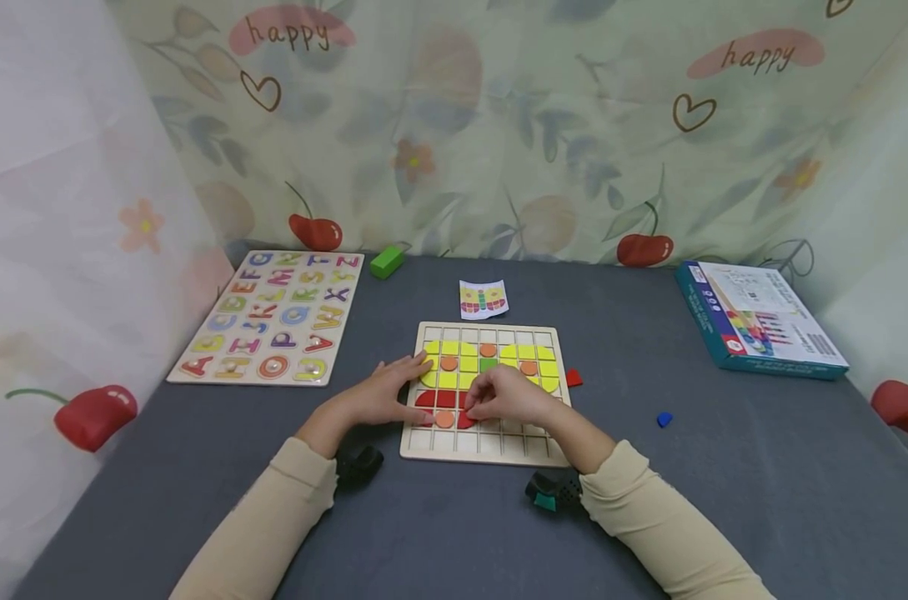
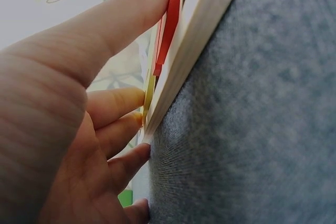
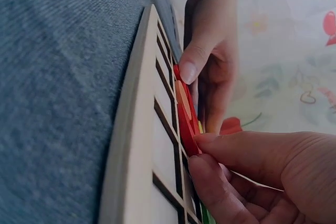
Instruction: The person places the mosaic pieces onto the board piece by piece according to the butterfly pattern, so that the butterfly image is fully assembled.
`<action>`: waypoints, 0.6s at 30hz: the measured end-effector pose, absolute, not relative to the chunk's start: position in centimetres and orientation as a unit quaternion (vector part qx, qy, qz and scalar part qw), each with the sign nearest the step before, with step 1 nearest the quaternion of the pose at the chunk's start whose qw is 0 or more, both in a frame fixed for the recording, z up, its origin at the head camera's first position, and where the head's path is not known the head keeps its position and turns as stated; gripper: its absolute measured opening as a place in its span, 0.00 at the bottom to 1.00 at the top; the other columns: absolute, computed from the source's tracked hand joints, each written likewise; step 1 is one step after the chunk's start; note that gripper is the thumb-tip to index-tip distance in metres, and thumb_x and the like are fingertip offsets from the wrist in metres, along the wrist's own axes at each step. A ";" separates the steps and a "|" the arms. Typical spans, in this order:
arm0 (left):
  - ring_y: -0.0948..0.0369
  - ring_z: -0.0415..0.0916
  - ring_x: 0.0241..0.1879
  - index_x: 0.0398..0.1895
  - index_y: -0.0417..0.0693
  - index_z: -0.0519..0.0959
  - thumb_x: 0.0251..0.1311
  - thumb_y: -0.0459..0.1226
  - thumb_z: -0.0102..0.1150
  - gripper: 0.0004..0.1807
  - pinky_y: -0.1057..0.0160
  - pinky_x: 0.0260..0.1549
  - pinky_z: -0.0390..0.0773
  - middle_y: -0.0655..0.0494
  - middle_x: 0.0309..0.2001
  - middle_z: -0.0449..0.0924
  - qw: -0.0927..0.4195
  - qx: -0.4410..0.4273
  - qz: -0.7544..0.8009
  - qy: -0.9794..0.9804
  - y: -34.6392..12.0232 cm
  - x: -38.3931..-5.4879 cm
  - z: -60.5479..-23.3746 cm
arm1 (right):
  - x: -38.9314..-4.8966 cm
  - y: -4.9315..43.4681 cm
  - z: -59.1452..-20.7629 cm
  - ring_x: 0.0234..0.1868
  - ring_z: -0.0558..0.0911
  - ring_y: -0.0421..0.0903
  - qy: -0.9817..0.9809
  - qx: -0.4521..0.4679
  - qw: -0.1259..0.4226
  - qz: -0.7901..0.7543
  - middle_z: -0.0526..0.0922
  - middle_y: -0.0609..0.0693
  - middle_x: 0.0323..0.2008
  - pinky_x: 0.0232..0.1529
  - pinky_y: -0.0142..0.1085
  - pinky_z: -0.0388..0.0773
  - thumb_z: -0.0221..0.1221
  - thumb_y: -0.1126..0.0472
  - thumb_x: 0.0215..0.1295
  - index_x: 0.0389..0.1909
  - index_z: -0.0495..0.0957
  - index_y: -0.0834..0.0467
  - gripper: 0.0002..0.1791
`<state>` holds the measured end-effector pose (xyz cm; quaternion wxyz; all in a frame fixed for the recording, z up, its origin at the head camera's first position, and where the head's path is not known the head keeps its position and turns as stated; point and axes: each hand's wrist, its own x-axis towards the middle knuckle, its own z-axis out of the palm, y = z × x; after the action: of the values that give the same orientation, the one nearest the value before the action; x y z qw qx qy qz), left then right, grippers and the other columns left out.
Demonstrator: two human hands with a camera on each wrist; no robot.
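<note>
A wooden grid board [image 1: 454,450] lies in front of me, with yellow tiles [image 1: 446,381], red tiles [image 1: 448,398], orange discs [image 1: 444,419] and a green square [image 1: 488,364] in its cells. My right hand [image 1: 509,395] is over the board's middle, thumb and forefinger pinching the end of a red piece [image 3: 185,129] beside an orange disc. At the board's left edge rests my left hand [image 1: 378,392], its fingers spread. In the left wrist view its thumb touches a red tile [image 2: 170,22], and two fingertips are at a yellow tile [image 2: 149,93].
Behind the board lies a small butterfly picture card [image 1: 484,300]. An alphabet puzzle board [image 1: 269,317] is at left, near a green block [image 1: 387,262]. To the right are a red piece [image 1: 574,377], a blue piece [image 1: 664,419] and a flat box [image 1: 761,321].
</note>
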<state>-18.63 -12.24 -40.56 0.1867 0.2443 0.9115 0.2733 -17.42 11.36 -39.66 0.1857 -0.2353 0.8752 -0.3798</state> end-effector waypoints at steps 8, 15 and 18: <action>0.51 0.38 0.74 0.72 0.49 0.55 0.50 0.55 0.65 0.48 0.42 0.69 0.33 0.52 0.75 0.44 0.185 0.246 0.275 0.911 -12.2 -18.6 -40.3 | -17.1 11.1 -39.4 0.25 0.75 0.40 0.884 -0.227 0.180 -0.367 0.82 0.48 0.26 0.29 0.29 0.76 0.65 0.64 0.55 0.29 0.82 0.59 0.02; 0.51 0.38 0.74 0.72 0.49 0.55 0.50 0.54 0.65 0.48 0.42 0.69 0.34 0.52 0.75 0.44 0.184 0.249 0.278 0.909 -12.2 -18.6 -40.5 | -16.9 11.1 -39.3 0.25 0.75 0.40 0.884 -0.232 0.178 -0.365 0.83 0.50 0.27 0.30 0.28 0.76 0.66 0.65 0.54 0.30 0.82 0.60 0.04; 0.51 0.38 0.74 0.72 0.49 0.55 0.50 0.54 0.65 0.48 0.42 0.69 0.34 0.52 0.75 0.44 0.183 0.250 0.277 0.910 -12.2 -18.6 -40.6 | -16.8 11.1 -39.3 0.25 0.75 0.40 0.883 -0.236 0.176 -0.366 0.82 0.50 0.27 0.30 0.28 0.76 0.65 0.65 0.54 0.31 0.82 0.61 0.04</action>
<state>-18.60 -12.23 -40.59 0.1829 0.2500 0.9096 0.2768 -16.83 11.15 -39.29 0.1757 -0.2356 0.8830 -0.3659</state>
